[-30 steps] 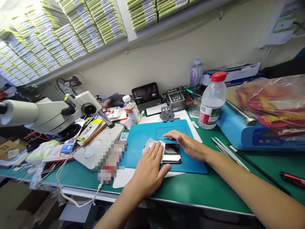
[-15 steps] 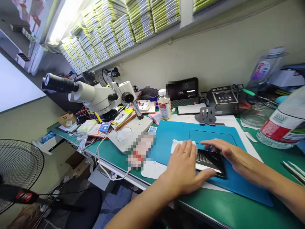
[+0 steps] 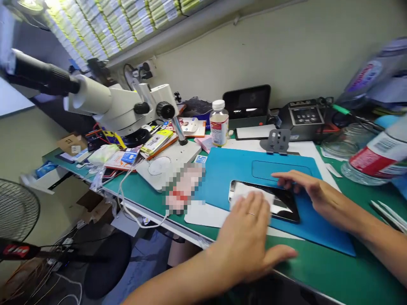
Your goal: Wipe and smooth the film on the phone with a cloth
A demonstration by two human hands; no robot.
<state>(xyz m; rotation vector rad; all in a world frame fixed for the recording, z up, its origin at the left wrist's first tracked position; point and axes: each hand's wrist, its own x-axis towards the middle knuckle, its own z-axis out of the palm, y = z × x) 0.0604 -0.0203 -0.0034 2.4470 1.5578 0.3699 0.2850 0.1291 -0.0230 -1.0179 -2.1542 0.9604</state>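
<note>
A black-screened smartphone lies face up on the blue work mat, with light reflected in its glass. My left hand rests flat on a white tissue, pressing it onto the phone's left half. Its fingers are stretched out and the thumb points away to the right. At the phone's upper right edge is my right hand, index finger extended and the others loosely bent. Nothing shows in its grasp; whether it touches the phone I cannot tell.
A microscope stands at the left, with a blurred-out pinkish item by its base. Behind the mat are a capped bottle, a grey metal holder and a soldering station. A large water bottle and tweezers are at right.
My left hand and the tissue have slid along the phone toward its middle, uncovering the phone's left end. My right hand stays by the right end. The camera view has shifted.
</note>
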